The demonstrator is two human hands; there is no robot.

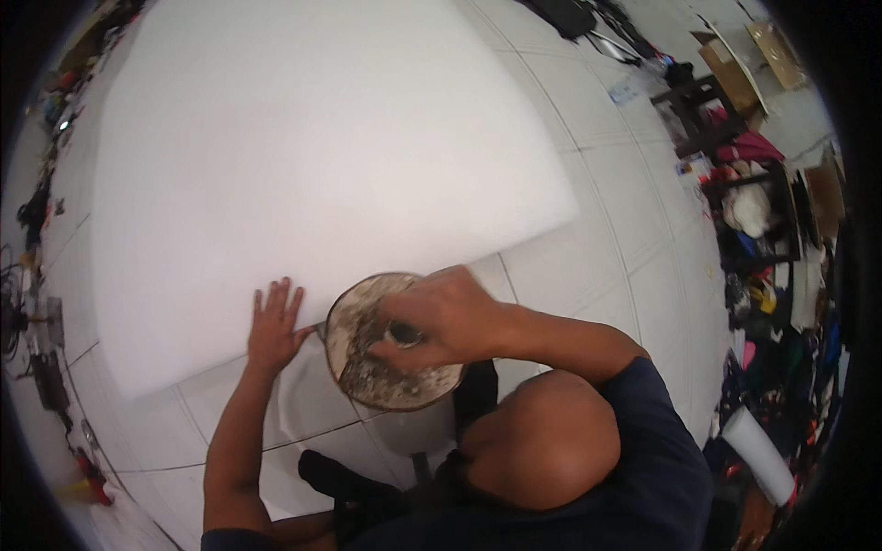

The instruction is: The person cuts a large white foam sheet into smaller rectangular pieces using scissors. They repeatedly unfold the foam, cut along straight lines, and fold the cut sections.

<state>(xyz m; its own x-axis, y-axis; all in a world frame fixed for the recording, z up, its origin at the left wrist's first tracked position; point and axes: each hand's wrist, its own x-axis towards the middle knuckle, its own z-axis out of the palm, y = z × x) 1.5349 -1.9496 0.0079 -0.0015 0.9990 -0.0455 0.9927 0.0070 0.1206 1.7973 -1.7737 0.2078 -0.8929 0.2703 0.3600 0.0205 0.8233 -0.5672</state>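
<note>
Two dark sleeves [666, 441]; two hands [274, 332] [455, 317]; one round board [354, 317]; one sheet [312, 147]

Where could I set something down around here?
The white sheet is bare beyond the left hand; so are most tiles between the sheet and the clutter on the right. Crowded: the round slab under the right hand, and the clutter itself.

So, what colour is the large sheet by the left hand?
The sheet is white; see head view.

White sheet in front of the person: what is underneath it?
Past the near and right edges of the white sheet, pale floor tiles show. Whatever lies directly beneath it is covered and cannot be seen.
</note>
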